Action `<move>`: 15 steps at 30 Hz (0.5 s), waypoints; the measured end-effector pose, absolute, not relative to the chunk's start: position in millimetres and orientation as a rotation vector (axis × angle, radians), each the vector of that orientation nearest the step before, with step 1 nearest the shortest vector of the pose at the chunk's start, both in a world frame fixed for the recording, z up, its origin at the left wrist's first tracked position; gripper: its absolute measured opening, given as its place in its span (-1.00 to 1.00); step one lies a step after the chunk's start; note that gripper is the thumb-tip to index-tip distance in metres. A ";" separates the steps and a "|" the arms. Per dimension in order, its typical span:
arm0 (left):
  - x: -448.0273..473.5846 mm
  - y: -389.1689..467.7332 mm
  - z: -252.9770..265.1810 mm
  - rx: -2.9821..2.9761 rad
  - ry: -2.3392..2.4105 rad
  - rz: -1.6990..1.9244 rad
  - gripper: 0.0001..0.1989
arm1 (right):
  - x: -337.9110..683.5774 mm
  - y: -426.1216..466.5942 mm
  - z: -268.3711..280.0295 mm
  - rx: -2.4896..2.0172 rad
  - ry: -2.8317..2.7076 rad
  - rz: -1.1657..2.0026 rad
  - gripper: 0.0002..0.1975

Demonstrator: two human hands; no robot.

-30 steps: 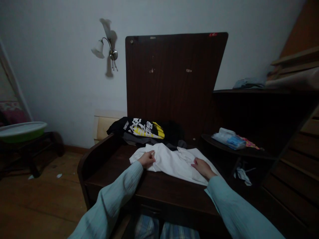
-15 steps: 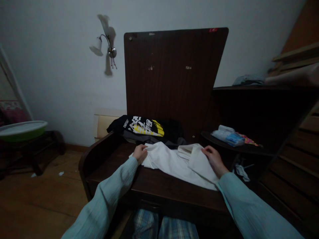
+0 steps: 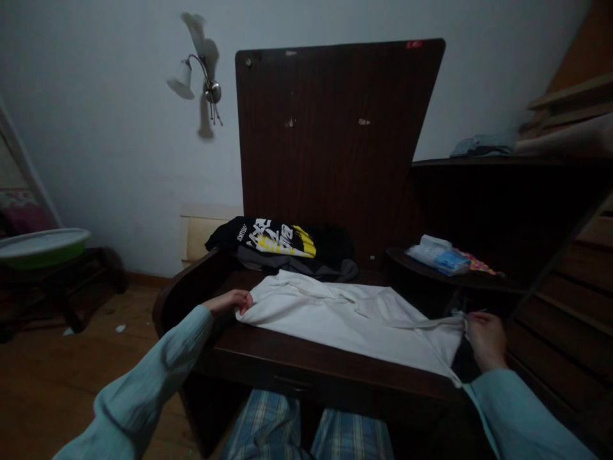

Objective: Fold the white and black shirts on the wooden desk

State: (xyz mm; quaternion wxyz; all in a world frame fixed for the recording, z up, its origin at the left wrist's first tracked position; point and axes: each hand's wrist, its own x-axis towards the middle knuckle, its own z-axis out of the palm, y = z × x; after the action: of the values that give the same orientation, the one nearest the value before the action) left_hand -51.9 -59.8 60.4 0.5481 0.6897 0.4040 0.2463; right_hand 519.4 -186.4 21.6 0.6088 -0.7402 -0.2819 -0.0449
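A white cloth point(image 3: 335, 326), thin, soft and matt, lies stretched in a long band along the front edge of the dark brown wooden desk point(image 3: 287, 358). Low wrinkles and a folded-over flap run across its middle; towards the right it draws into taut creases. The left hand point(image 3: 234, 301) has its fingers curled in, pinching the cloth's left end near the desk's front left corner. The right hand point(image 3: 486, 335) pinches the opposite end between thumb and fingers, out by the right end of the front edge — the fabric pulled to a narrow gather there. Both sleeves are pale blue-green, finely crinkled.

Along the desk's back edge sits a crumpled black garment point(image 3: 282, 239) with white lettering and a yellow patch, a limp grey cloth point(image 3: 306, 265) bunched beneath it. Off the back right corner, a rounded shelf point(image 3: 407, 260) carries a glossy, clear-and-blue plastic packet point(image 3: 438, 255).
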 end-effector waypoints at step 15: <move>23.7 -72.4 56.1 1.860 0.882 0.585 -0.86 | 362.8 -136.6 34.2 -1.479 -1.893 0.428 -0.69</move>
State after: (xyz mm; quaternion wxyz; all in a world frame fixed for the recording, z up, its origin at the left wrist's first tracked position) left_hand 23.7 -72.4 56.1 0.4799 0.7625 0.3615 0.2399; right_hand 362.8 -136.6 34.2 0.3437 -0.5692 -0.7286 0.1646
